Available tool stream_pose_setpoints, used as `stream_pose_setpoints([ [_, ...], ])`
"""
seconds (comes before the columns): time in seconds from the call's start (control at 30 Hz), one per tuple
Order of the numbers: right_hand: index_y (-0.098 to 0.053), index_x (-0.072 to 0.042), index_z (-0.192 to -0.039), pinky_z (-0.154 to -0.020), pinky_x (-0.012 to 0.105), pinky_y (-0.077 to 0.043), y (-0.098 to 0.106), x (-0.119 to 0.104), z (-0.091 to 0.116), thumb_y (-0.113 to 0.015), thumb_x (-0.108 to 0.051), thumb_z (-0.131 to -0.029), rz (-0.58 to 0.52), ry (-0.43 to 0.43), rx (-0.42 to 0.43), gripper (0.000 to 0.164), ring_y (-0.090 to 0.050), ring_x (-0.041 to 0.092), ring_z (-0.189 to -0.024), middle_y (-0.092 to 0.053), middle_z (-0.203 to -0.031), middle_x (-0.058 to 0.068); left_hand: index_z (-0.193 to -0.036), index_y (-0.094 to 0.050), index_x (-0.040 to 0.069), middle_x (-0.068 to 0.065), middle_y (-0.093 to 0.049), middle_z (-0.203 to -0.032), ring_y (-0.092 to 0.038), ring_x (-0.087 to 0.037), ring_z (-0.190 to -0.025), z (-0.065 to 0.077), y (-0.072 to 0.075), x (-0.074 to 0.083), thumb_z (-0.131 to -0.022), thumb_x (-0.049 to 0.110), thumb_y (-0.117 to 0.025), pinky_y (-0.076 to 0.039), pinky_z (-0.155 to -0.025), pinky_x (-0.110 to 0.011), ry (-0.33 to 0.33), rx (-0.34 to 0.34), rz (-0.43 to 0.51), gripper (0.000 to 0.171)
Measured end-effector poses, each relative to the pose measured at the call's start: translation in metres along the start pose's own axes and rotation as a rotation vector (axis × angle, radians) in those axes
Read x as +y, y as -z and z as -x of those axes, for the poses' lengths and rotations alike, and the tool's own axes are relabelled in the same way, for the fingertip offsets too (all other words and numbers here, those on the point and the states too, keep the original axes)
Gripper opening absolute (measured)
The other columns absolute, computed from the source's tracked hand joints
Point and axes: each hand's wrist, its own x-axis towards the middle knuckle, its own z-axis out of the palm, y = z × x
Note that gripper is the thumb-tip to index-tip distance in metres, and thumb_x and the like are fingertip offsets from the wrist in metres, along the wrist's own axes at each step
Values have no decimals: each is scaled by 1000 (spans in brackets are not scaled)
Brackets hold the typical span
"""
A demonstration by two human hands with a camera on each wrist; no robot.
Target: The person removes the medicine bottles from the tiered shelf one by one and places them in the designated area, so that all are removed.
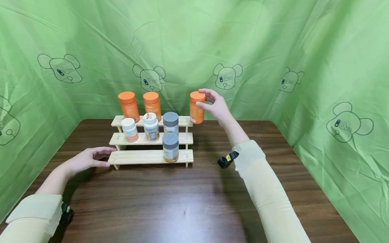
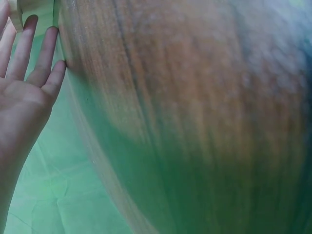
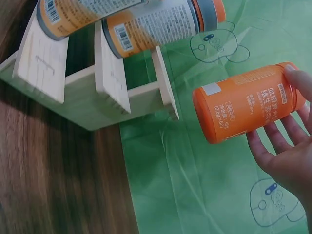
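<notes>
In the head view my right hand [image 1: 216, 105] holds an orange pill bottle [image 1: 197, 109] by its upper part, just beyond the right end of a three-step wooden rack [image 1: 138, 156]. The right wrist view shows the bottle [image 3: 246, 103] tilted, apart from the rack, with thumb and fingers around its cap end. My left hand [image 1: 91, 158] is at the rack's left end, fingertips right at the lowest step; its fingers look extended in the left wrist view. Two orange bottles, one [image 1: 128, 107] left of the other [image 1: 152, 105], stand on the top step.
A small white bottle [image 1: 129, 130], a larger white bottle [image 1: 151, 127] and a grey-capped jar [image 1: 171, 122] stand on the middle step. Another grey-capped jar [image 1: 171, 147] is on the lowest step, toward the right. Green cloth [image 1: 188, 40] hangs around the dark wooden table [image 1: 170, 202].
</notes>
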Motion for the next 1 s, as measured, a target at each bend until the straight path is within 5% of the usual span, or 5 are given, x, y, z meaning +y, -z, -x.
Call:
stream_pose_setpoints([
  [0.63, -58, -11, -124, -100, 41, -41, 26, 37, 15, -76, -8, -77, -14, -49, 65, 51, -53, 20, -114, -60, -124, 6, -135, -53, 19, -12, -54, -134, -44, 14, -110, 3, 2, -2, -83, 32, -72, -40, -86, -14, 15, 22, -91, 56],
  [1.0, -59, -8, -124, -94, 31, -44, 35, 67, 26, -77, -6, -77, -58, -59, 146, 51, -54, 17, -109, -62, -120, 6, -134, -54, 18, -10, -58, -129, -48, 9, -110, -2, 1, 0, -81, 33, -73, -39, -86, -14, -6, 34, -102, 58],
])
